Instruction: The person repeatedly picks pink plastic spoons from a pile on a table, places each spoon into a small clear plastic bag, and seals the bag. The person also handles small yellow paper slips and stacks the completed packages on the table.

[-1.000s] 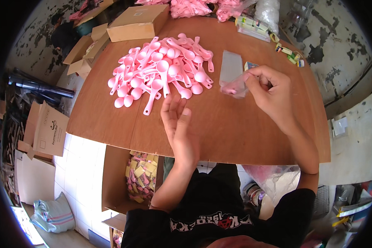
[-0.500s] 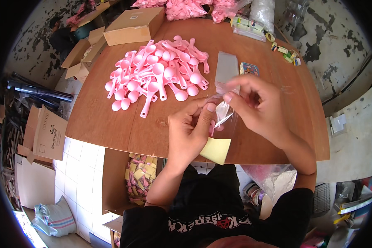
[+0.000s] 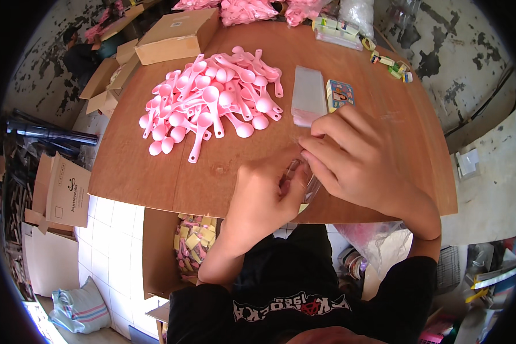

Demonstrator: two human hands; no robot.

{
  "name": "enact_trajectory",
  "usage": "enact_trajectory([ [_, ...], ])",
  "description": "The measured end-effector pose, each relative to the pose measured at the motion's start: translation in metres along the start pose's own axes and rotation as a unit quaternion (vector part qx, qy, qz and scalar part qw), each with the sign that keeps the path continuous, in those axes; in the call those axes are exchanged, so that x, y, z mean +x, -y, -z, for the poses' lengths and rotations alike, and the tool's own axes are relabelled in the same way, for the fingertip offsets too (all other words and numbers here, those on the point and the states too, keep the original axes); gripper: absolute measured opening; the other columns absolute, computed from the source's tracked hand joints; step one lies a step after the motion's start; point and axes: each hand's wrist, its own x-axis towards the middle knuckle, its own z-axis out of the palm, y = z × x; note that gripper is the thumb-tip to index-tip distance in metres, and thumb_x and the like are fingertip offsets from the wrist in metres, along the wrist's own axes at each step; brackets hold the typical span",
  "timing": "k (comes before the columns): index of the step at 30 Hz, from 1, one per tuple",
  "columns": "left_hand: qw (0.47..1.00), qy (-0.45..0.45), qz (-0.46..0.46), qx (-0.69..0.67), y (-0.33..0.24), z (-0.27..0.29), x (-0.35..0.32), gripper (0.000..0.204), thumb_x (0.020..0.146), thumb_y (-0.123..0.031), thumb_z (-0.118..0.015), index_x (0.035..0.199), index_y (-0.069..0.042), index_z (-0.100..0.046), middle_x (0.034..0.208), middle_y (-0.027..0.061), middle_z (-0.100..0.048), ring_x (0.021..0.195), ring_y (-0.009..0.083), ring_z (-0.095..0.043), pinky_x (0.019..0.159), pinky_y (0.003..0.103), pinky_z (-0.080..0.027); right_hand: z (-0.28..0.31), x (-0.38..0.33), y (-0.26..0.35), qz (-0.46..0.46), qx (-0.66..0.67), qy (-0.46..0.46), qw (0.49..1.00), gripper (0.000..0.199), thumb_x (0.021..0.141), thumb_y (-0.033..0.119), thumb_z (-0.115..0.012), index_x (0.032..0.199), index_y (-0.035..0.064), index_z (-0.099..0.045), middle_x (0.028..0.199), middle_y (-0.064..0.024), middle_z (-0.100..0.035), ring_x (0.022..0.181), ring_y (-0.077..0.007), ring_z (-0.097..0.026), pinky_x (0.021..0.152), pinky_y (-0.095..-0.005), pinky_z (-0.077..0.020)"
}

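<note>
Over the near edge of the table, my left hand (image 3: 268,192) is closed around a small clear plastic bag (image 3: 313,188). My right hand (image 3: 355,157) pinches the top of that bag, fingertips meeting beside the left thumb. Most of the bag's contents are hidden by my fingers. A bit of yellow paper (image 3: 303,207) shows just below the left thumb. Beyond the hands lies a stack of flat clear bags (image 3: 308,94), next to a small blue box (image 3: 342,92). To the left is a large heap of pink measuring spoons (image 3: 212,97).
A closed cardboard box (image 3: 178,37) sits at the table's far left, with bags of pink items (image 3: 249,11) at the back. Below the near edge, an open carton holds several yellow-and-pink packets (image 3: 196,241). Tape rolls (image 3: 398,70) lie far right. Someone else is at the far left.
Both hands have drawn together at the bag's top, and the right fingers have come down onto it. The yellow paper, plainly visible before, is now mostly hidden. The view has shifted slightly.
</note>
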Motion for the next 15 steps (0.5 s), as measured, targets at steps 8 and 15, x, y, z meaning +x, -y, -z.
enact_trajectory([
  [8,0.996,0.043,-0.072,-0.006,0.01,-0.002,0.001,0.021,0.085,0.002,-0.061,0.104,0.002,-0.067,0.064,0.0183,-0.061,0.051,0.0277,-0.062,0.052,0.036,-0.048,-0.004,-0.008,-0.015,-0.071,0.146,-0.023,0.986,0.008,0.07,-0.003,-0.068,0.076,0.0018,-0.066,0.08,-0.0055,-0.057,0.069,-0.0196,-0.056,0.06,-0.0316,-0.0464],
  [15,0.97,-0.059,0.032,-0.235,0.014,-0.002,-0.007,0.026,0.098,-0.003,-0.055,0.121,0.006,-0.062,0.089,0.0095,-0.073,0.069,0.0085,-0.066,0.062,0.024,-0.057,-0.007,-0.037,-0.065,-0.418,0.65,-0.095,0.627,0.014,0.088,0.017,-0.062,0.081,0.0054,-0.064,0.078,0.0001,-0.059,0.067,-0.0077,-0.051,0.061,-0.0247,-0.0416],
])
